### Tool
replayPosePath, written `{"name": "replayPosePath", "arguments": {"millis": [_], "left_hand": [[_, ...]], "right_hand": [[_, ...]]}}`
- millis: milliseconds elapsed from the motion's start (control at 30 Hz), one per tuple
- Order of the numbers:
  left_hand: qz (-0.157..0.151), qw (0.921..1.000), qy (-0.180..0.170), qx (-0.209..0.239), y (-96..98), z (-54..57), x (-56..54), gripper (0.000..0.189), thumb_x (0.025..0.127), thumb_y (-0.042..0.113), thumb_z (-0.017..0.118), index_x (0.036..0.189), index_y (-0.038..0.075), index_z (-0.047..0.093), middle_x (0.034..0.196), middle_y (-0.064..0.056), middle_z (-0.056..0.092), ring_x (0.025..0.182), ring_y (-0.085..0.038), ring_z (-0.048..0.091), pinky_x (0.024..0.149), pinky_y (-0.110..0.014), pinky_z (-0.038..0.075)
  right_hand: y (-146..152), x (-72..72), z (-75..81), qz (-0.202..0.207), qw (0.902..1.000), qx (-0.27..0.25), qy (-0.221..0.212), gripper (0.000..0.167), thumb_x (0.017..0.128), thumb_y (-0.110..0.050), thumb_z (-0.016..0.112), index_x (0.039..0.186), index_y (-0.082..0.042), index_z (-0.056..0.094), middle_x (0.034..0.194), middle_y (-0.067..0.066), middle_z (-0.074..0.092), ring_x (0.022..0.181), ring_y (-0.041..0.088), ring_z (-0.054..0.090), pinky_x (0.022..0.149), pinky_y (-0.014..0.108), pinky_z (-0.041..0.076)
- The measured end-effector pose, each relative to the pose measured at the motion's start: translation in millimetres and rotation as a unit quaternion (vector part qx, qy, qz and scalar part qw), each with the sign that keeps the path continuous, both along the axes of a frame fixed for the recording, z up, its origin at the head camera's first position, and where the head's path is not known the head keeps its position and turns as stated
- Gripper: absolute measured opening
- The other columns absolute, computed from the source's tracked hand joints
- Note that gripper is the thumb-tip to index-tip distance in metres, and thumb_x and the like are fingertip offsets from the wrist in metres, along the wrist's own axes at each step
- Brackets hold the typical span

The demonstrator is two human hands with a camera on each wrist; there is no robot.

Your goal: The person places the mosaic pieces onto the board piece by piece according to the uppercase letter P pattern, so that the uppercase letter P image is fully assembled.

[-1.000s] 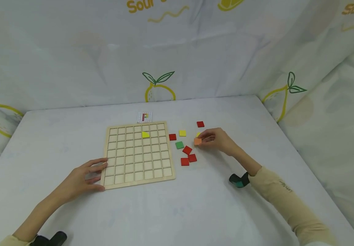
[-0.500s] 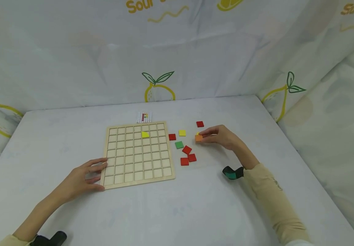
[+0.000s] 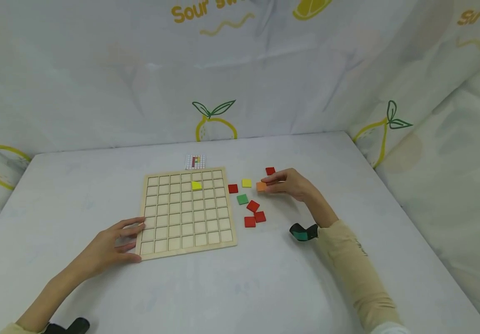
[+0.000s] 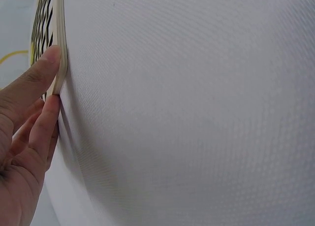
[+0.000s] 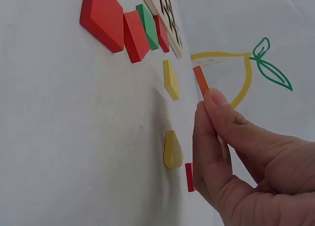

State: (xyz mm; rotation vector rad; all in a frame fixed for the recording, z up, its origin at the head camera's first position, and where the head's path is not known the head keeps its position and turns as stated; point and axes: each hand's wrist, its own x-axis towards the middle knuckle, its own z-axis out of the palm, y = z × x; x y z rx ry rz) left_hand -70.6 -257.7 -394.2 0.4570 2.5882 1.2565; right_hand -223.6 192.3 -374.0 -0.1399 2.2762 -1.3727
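My right hand (image 3: 291, 183) pinches an orange square tile (image 3: 261, 186) between thumb and fingertips. In the right wrist view this orange tile (image 5: 201, 80) is held off the table. My left hand (image 3: 106, 250) rests at the left edge of a wooden grid board (image 3: 189, 253), its fairly straight fingers and thumb touching the rim near the front corner. A yellow piece with one rounded corner (image 3: 196, 185) lies in an upper cell of the grid. Another yellow piece (image 5: 172, 149) lies beneath my right hand, hidden in the head view.
Right of the board lie a yellow square (image 3: 246, 183), a green square (image 3: 242, 199) and several red squares (image 3: 250, 221). One red tile (image 3: 270, 171) sits farther back. Behind the board is a small printed grid card (image 3: 195, 162) with coloured cells.
The right hand has moved up slightly, then left, carrying the orange tile off the table. The left hand and the board have stayed in place.
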Motion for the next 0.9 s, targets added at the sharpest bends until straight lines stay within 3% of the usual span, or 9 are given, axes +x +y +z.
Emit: {"name": "replayPosePath", "arguments": {"millis": [200, 467, 667, 900], "left_hand": [[-0.002, 1.0000, -0.005, 0.003, 0.8, -0.4, 0.0, 0.076, 0.069, 0.014, 0.084, 0.132, -0.012, 0.050, 0.147, -0.021, 0.035, 0.116, -0.040, 0.053, 0.084, -0.020, 0.057], [-0.001, 1.0000, 0.002, -0.009, 0.3, -0.8, 0.1, 0.076, 0.069, 0.015, 0.084, 0.132, -0.010, 0.050, 0.147, -0.019, 0.036, 0.113, -0.038, 0.057, 0.083, -0.019, 0.058], [-0.001, 0.9999, 0.012, -0.006, -0.5, -0.9, 0.5, 0.075, 0.068, 0.014, 0.084, 0.131, -0.011, 0.052, 0.146, -0.019, 0.038, 0.115, -0.038, 0.054, 0.083, -0.019, 0.057], [0.001, 0.9999, 0.006, -0.011, -0.5, -1.0, -0.8, 0.075, 0.069, 0.014, 0.084, 0.131, -0.012, 0.051, 0.146, -0.019, 0.037, 0.116, -0.039, 0.052, 0.083, -0.018, 0.057]], "right_hand": [[-11, -3.6, -0.5, -0.013, 0.9997, -0.016, -0.011, 0.037, 0.089, -0.002, 0.067, 0.125, 0.004, 0.061, 0.127, 0.019, 0.057, 0.108, 0.025, 0.055, 0.090, 0.028, 0.057], [-28, -8.2, 0.4, -0.010, 0.9998, -0.018, -0.007, 0.036, 0.089, -0.004, 0.068, 0.124, 0.002, 0.062, 0.127, 0.017, 0.057, 0.112, 0.025, 0.052, 0.083, 0.017, 0.055], [-40, -12.2, -1.5, -0.033, 0.9989, -0.027, -0.019, 0.035, 0.089, -0.005, 0.068, 0.124, -0.001, 0.063, 0.127, 0.015, 0.058, 0.108, 0.025, 0.053, 0.082, 0.018, 0.056], [-52, -14.4, -0.7, -0.030, 0.9982, -0.050, -0.017, 0.036, 0.089, -0.005, 0.068, 0.124, 0.001, 0.063, 0.125, 0.015, 0.059, 0.102, 0.020, 0.055, 0.083, 0.020, 0.057]]}}
